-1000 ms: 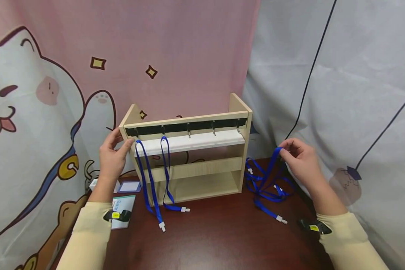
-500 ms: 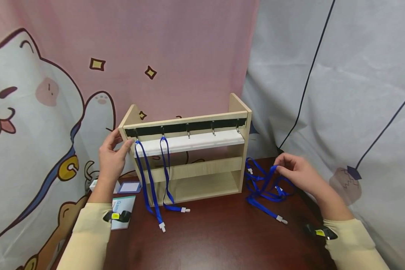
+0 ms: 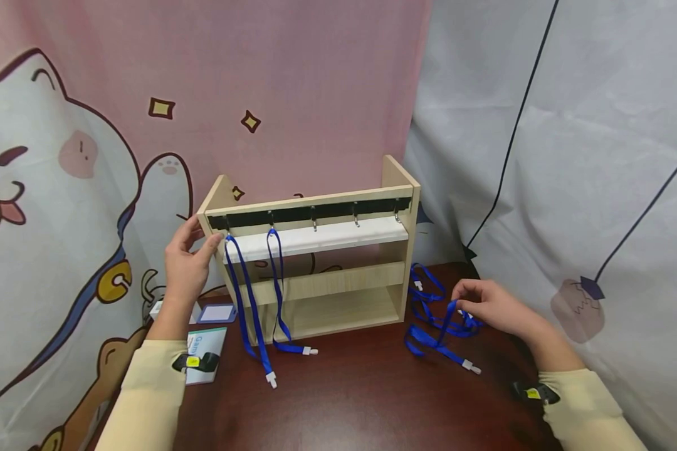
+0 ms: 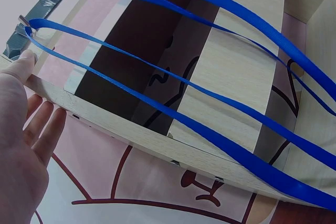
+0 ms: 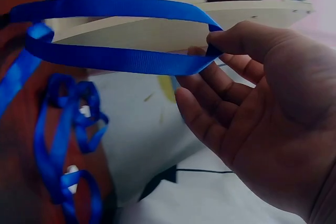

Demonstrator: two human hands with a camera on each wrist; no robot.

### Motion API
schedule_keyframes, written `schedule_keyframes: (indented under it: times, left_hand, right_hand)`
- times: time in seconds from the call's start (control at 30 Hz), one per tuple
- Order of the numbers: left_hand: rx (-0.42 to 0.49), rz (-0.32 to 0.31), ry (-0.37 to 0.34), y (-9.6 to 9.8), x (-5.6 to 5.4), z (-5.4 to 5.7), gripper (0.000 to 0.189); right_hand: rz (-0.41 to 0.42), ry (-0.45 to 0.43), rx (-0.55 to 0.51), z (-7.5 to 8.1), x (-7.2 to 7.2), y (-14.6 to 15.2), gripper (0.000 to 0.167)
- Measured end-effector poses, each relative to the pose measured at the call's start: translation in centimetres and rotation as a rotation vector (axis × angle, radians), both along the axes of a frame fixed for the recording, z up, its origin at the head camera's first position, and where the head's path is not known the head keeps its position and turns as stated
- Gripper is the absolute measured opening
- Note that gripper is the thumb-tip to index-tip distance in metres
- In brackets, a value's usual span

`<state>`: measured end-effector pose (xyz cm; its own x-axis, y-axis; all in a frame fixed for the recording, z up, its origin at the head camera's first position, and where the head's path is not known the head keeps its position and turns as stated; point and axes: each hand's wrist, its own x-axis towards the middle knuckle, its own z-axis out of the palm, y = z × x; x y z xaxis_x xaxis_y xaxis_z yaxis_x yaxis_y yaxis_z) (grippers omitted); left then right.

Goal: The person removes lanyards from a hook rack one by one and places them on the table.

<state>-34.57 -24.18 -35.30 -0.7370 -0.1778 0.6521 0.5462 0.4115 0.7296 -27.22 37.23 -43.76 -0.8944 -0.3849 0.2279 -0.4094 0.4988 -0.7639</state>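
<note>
In the head view my left hand (image 3: 187, 263) holds the upper left corner of a small wooden shelf (image 3: 321, 282). The left wrist view shows its thumb (image 4: 22, 67) on the front and the other fingers along the outer side. My right hand (image 3: 493, 307) pinches the loop of a blue lanyard (image 3: 447, 322) between thumb and fingertips, right of the shelf. Its white clip end (image 3: 471, 366) lies on the table. Up close, the raised loop (image 5: 115, 59) hangs as two bands from the fingers. Two more blue lanyards (image 3: 248, 294) hang from the shelf's left hooks.
Several metal hooks (image 3: 356, 216) sit on a black strip; those to the right carry nothing. A tangle of blue lanyards (image 3: 423, 300) lies beside the shelf. A blue-framed badge holder (image 3: 217, 312) and a printed booklet (image 3: 207, 344) lie left on the dark table (image 3: 338, 401).
My right hand has come down and slightly left with the lanyard loop, which now stands apart from the tangle, in front of it. The left hand stays at the shelf corner.
</note>
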Motion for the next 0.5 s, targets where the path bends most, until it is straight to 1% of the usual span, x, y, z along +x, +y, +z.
schedule_keyframes:
  times: [0.13, 0.23, 0.4, 0.5]
  left_hand:
    - [-0.006, 0.006, -0.004, 0.0, 0.1, -0.1, 0.054]
    - [-0.004, 0.004, -0.008, 0.1, 0.1, 0.0, 0.055]
    - [-0.002, 0.005, -0.020, 0.2, 0.2, 0.1, 0.057]
    - [-0.001, 0.002, -0.020, 0.2, 0.3, 0.2, 0.057]
  right_hand:
    - [-0.014, -0.020, 0.044, -1.6, -0.6, 0.0, 0.012]
    - [-0.026, -0.034, 0.075, -2.7, -1.2, -0.1, 0.011]
    - [-0.016, 0.014, 0.144, -4.2, -2.0, -0.8, 0.012]
    - [-0.007, 0.026, 0.159, -5.0, -2.5, -1.3, 0.013]
